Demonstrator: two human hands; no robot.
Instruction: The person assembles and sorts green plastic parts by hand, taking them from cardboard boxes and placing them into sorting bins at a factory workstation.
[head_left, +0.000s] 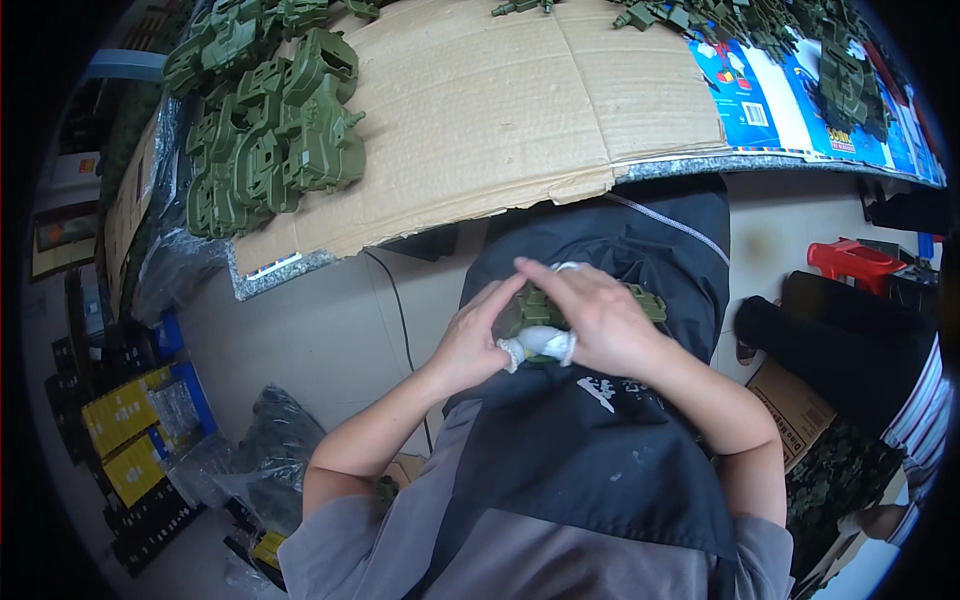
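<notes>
A green moulded plastic toy vehicle part (648,303) rests on my lap over a dark apron, gripped between both hands. My left hand (472,342) closes on its left end. My right hand (608,322) lies over the top and right side, hiding much of it. The fingertips of the two hands meet above the part. White wraps (545,344) cover both thumbs, which press along the near side. Similar green vehicle shells (285,140) are piled on the left of the cardboard-covered table (480,110).
Small dark green parts (720,20) are heaped at the table's far right, beside blue printed sheets (740,95). A black cable (398,310) hangs to the floor. Yellow boxes (125,440) and plastic bags stand at left. Another person's dark-trousered leg (830,335) and a red tool (855,265) are at right.
</notes>
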